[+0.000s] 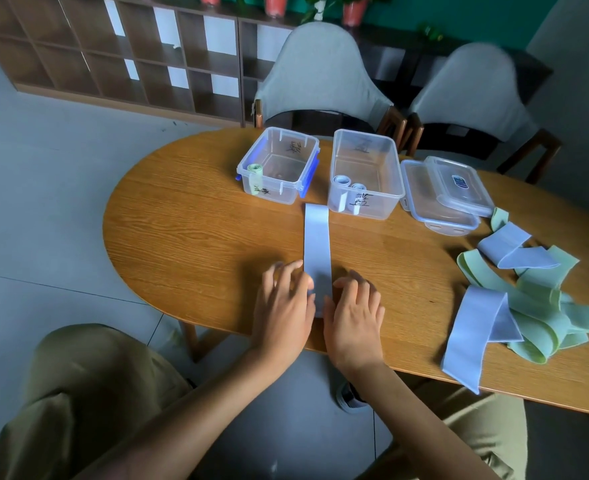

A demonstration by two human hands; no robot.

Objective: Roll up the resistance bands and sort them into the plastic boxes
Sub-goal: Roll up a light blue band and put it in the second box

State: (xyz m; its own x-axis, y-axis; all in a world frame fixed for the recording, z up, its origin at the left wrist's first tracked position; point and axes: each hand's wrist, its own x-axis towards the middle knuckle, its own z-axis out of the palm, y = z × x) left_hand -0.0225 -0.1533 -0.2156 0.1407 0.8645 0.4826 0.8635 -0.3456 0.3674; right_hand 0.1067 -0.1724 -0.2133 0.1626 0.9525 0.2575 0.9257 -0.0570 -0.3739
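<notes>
A pale blue band (316, 244) is laid flat on the wooden table (196, 237), stretched from the near edge towards the gap between the two clear plastic boxes. Its near end is flanked by the left hand (282, 306) and the right hand (353, 313), whose fingers are lightly bent and set down on or beside its edges; whether the fabric is actually pinched cannot be told, since the fingers are blurred. The roll is judged to be just beginning, and is best started tight at the near end, with even pressure applied on both edges so that the coil is kept straight and not coned. The band appears soft, matt and flexible, with thin stitched edges. One green roll (255, 171) is seen in the left box (279, 164), two blue rolls (348, 184) in the right box (365, 171). Loose green and blue bands are heaped at the right (528, 299), beyond flat transparent lids (448, 192).
</notes>
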